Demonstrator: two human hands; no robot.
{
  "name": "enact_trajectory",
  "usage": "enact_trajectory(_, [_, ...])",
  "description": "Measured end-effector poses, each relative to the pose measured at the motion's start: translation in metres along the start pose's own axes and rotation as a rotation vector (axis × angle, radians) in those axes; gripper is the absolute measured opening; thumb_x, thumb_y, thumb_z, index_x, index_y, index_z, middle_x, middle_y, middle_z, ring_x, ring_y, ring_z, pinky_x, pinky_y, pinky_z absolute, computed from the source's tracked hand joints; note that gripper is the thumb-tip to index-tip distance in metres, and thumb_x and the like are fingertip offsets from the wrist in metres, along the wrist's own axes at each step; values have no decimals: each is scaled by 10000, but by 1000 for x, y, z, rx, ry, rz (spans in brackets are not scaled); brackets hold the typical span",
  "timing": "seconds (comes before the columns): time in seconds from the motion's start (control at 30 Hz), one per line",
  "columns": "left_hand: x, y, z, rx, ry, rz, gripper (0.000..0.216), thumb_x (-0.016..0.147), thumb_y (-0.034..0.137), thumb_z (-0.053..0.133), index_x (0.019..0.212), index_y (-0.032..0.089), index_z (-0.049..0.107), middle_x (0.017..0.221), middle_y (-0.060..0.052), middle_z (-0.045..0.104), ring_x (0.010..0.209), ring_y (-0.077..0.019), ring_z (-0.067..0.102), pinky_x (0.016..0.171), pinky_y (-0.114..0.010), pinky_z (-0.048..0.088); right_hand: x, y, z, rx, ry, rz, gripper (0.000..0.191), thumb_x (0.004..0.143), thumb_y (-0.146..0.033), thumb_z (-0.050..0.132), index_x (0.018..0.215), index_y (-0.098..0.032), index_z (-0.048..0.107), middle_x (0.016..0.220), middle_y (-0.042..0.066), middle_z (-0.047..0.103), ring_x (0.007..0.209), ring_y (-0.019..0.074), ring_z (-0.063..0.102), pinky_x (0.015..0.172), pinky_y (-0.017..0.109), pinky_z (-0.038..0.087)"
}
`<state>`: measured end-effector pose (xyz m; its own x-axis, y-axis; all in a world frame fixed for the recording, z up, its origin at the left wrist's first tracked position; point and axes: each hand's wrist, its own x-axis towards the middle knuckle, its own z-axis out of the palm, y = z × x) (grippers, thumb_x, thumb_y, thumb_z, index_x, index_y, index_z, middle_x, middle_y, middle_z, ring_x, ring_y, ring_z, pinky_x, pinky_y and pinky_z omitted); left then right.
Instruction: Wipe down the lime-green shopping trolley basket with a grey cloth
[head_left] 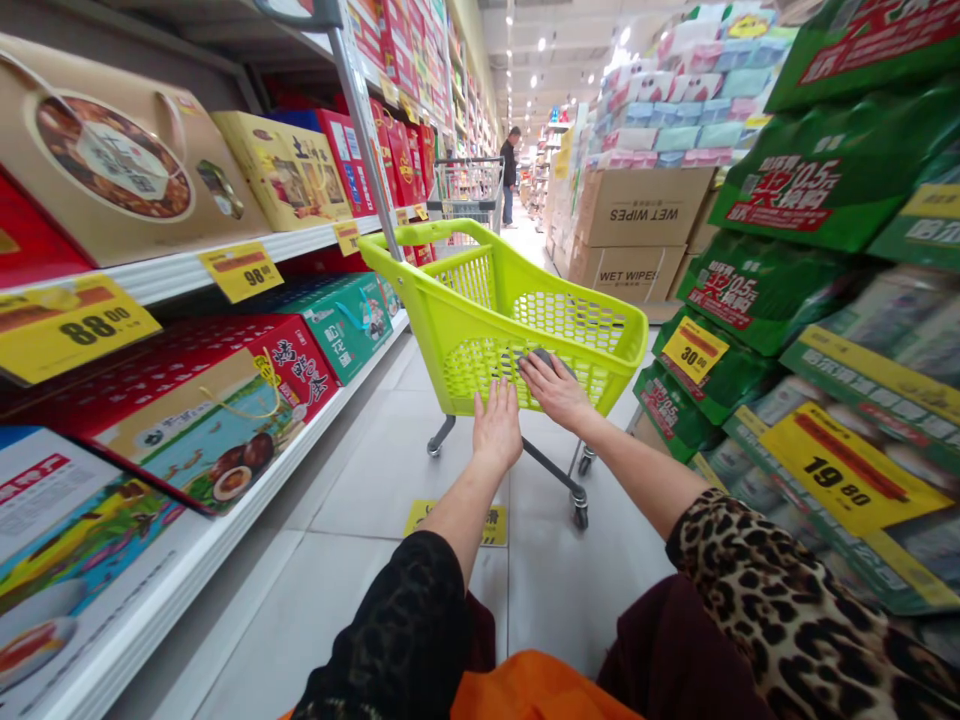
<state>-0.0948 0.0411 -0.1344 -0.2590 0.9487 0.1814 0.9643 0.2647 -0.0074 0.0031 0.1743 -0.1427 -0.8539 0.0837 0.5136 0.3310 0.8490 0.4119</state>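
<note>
A lime-green plastic shopping cart (487,318) is standing on the tiled floor (367,480) between shelved gift boxes (135,165) and stacked green-wrapped packs (784,185). The person's right hand (559,390) is lying against its perforated side, fingers outstretched over a dark grey pad (558,359) (maybe a cloth; I cannot tell whether they are pinching it). The left hand (496,425) is reaching the lower side just beside, fingers extended, gripping nothing. Farther down the aisle, another person (509,165) is standing near a wire shopping cart (465,198).
</note>
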Motion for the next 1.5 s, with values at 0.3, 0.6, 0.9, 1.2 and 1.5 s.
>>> enact_trajectory(0.3, [-1, -5, 8, -5, 26, -6, 642, 787, 121, 334, 1409, 37, 201, 1499, -150, 173, 1389, -262, 105, 1114, -506, 107, -39, -21, 26, 37, -113, -115, 356, 842, -81, 437, 1175, -60, 565, 1252, 142, 559, 1230, 276, 434, 1005, 476, 363])
enact_trajectory(0.6, [2, -18, 7, 13, 26, -54, 675, 760, 122, 353, 1412, 48, 194, 1508, -126, 156, 1391, -249, 96, 1115, -506, 90, 37, -2, -6, 17, 41, -75, 438, 874, -105, 379, 1306, -119, 453, 1388, 116, 424, 1328, 272, 289, 1079, 533, 218])
enact_trajectory(0.9, [3, -29, 10, 28, 20, -61, 684, 761, 136, 361, 1417, 62, 183, 1510, -116, 146, 1392, -244, 96, 1114, -504, 95, 9, -16, 25, 17, -52, -120, 388, 856, -91, 410, 1225, -65, 528, 1323, 139, 497, 1278, 283, 372, 1039, 511, 309])
enact_trajectory(1.2, [5, -33, 17, 2, 12, -76, 692, 751, 126, 376, 1415, 73, 189, 1508, -122, 153, 1392, -244, 95, 1112, -507, 89, -2, -23, 24, 69, -58, -174, 377, 863, -96, 421, 1223, -97, 534, 1309, 124, 514, 1265, 266, 394, 1021, 478, 347])
enact_trajectory(1.5, [10, -45, 11, 16, 20, -109, 683, 754, 109, 364, 1413, 59, 189, 1511, -120, 136, 1392, -244, 93, 1111, -507, 112, 67, -7, 5, 40, 44, -31, 422, 881, -101, 370, 1295, -86, 452, 1388, 133, 419, 1330, 281, 280, 1079, 555, 201])
